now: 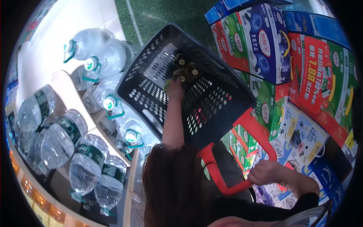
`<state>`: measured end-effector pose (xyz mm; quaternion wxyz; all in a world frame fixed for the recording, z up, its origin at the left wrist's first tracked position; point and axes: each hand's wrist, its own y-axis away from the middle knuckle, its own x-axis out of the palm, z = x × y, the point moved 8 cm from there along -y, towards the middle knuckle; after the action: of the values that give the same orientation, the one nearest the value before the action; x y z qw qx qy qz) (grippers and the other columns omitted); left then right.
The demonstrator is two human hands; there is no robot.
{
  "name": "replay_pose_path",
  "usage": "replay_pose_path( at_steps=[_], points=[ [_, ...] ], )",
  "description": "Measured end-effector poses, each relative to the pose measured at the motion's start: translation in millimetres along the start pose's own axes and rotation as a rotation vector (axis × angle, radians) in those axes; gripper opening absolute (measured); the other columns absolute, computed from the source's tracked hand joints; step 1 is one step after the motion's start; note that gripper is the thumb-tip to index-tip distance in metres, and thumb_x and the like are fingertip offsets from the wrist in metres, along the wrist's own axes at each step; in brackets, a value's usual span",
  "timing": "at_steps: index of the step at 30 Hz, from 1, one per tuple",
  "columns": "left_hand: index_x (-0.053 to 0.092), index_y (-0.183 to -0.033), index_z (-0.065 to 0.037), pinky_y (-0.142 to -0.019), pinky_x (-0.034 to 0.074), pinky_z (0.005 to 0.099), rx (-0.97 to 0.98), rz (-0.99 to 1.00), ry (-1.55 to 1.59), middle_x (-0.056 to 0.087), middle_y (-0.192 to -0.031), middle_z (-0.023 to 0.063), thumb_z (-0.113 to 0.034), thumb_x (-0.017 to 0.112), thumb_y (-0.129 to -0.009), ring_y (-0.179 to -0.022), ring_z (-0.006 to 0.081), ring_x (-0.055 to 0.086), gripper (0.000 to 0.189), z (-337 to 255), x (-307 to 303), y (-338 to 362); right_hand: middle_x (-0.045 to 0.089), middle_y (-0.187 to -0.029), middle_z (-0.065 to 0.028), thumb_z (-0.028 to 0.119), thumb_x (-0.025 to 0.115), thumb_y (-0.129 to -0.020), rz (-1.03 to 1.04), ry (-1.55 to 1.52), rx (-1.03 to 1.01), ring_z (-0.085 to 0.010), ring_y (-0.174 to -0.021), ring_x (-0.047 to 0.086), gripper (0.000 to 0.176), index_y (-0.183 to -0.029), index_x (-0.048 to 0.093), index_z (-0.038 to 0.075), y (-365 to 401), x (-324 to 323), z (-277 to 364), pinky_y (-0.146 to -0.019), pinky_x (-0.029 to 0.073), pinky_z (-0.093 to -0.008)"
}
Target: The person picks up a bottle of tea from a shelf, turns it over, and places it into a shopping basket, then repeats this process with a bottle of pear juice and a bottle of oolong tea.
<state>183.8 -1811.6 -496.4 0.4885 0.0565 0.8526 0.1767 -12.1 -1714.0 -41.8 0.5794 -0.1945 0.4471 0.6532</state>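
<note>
My left hand [175, 90] reaches down into a dark grey shopping basket [147, 62]. Its fingers are closed around the near one of several dark bottles [188, 72] with gold-coloured tops, which are grouped in the basket. A small greenish patch shows beside that hand, too blurred to name. My right hand [261, 172] is wrapped around the red handle [261, 138] of the basket, at its lower right corner. The basket is tilted, with its open side facing me. Dark hair covers part of the view below my left forearm.
Large clear water bottles [89, 160] with green labels line a curved shelf at left, and more [113, 55] stand close by the basket. Stacked drink cartons [264, 41] rise at right, bearing a red price sign [312, 73]. Green flooring [159, 13] lies beyond.
</note>
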Motion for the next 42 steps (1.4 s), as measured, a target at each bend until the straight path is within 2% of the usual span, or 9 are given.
replay_pose_path(
  at_steps=[6,16,18,21,27,31,37,38,42],
  points=[
    [0.059,-0.108,-0.009,-0.074,0.054,0.0444,0.056,0.29,-0.157,0.048,-0.117,0.0231,-0.005,0.052,-0.08,-0.092,0.038,0.062,0.029,-15,59,-36,0.035,-0.048,0.0068,0.014,0.06,-0.065,-0.006,-0.024,0.001,-0.0073,-0.045,0.042,0.021,-0.056,0.042,0.017,0,8,-5,-0.045,0.029,-0.022],
    [0.06,-0.101,-0.006,-0.08,0.048,0.0448,-0.178,0.038,0.333,0.052,-0.103,0.0236,-0.006,0.058,-0.074,-0.095,0.0417,0.057,0.027,41,79,-26,0.039,-0.05,0.0054,0.017,0.06,-0.062,-0.034,-0.019,0.008,-0.0084,-0.048,0.044,0.019,-0.055,0.042,0.017,4,6,-3,-0.048,0.031,-0.0221],
    [0.061,-0.096,-0.005,-0.081,0.046,0.0443,-0.008,-0.036,0.228,0.052,-0.1,0.0237,-0.004,0.059,-0.072,-0.094,0.042,0.055,0.024,-4,11,8,0.043,-0.053,0.0031,0.017,0.06,-0.061,-0.048,-0.031,0.037,-0.0113,-0.05,0.048,0.017,-0.057,0.044,0.014,3,1,-2,-0.049,0.035,-0.0242],
    [0.063,-0.087,-0.005,-0.079,0.046,0.0432,-0.004,-0.093,0.274,0.052,-0.097,0.0213,-0.003,0.063,-0.068,-0.089,0.04,0.054,0.018,-38,-84,66,0.048,-0.054,0.0004,0.017,0.06,-0.062,-0.059,-0.076,0.049,-0.0155,-0.053,0.053,0.015,-0.058,0.046,0.012,7,0,2,-0.052,0.04,-0.0281],
    [0.066,-0.077,-0.008,-0.081,0.043,0.032,-0.14,-0.168,0.444,0.051,-0.087,0.0108,-0.005,0.069,-0.066,-0.087,0.027,0.051,0.011,-88,-279,204,0.054,-0.057,-0.004,0.022,0.063,-0.063,0.003,-0.103,0.095,-0.0242,-0.057,0.058,0.015,-0.062,0.053,0.01,10,7,9,-0.059,0.044,-0.0358],
    [0.065,-0.082,-0.01,-0.07,0.047,0.0356,-0.205,-0.262,0.334,0.048,-0.087,0.0086,-0.005,0.07,-0.065,-0.081,0.0269,0.055,0.018,-122,-407,323,0.058,-0.06,-0.0056,0.028,0.068,-0.062,-0.024,-0.075,0.136,-0.0268,-0.064,0.061,0.022,-0.065,0.057,0.01,12,5,16,-0.067,0.045,-0.0405],
    [0.066,-0.083,-0.008,-0.069,0.047,0.0326,-0.262,-0.401,0.242,0.049,-0.088,0.0063,-0.001,0.069,-0.064,-0.079,0.0217,0.055,0.02,-162,-551,496,0.058,-0.1,-0.0159,0.044,0.077,-0.057,0.043,0.171,0.244,-0.0292,-0.1,0.055,0.07,-0.111,0.056,0.005,-12,-41,80,-0.09,0.041,-0.0374],
    [0.066,-0.083,-0.009,-0.068,0.048,0.0333,-0.272,-0.417,0.202,0.05,-0.089,0.0061,-0.003,0.07,-0.065,-0.077,0.0221,0.056,0.019,-167,-567,520,0.051,-0.114,-0.0174,0.043,0.079,-0.058,0.147,0.086,0.224,-0.0312,-0.108,0.05,0.088,-0.127,0.043,0.004,-31,-51,104,-0.095,0.038,-0.0393],
    [0.065,-0.082,-0.009,-0.068,0.049,0.0355,-0.344,-0.545,0.148,0.052,-0.088,0.0072,-0.004,0.069,-0.065,-0.077,0.0251,0.059,0.018,-169,-597,606,0.048,-0.124,-0.0197,0.032,0.082,-0.058,-0.211,-0.192,-0.261,-0.0355,-0.117,0.045,0.089,-0.13,0.04,0.002,-97,-121,243,-0.1,0.034,-0.0437]
  ],
)
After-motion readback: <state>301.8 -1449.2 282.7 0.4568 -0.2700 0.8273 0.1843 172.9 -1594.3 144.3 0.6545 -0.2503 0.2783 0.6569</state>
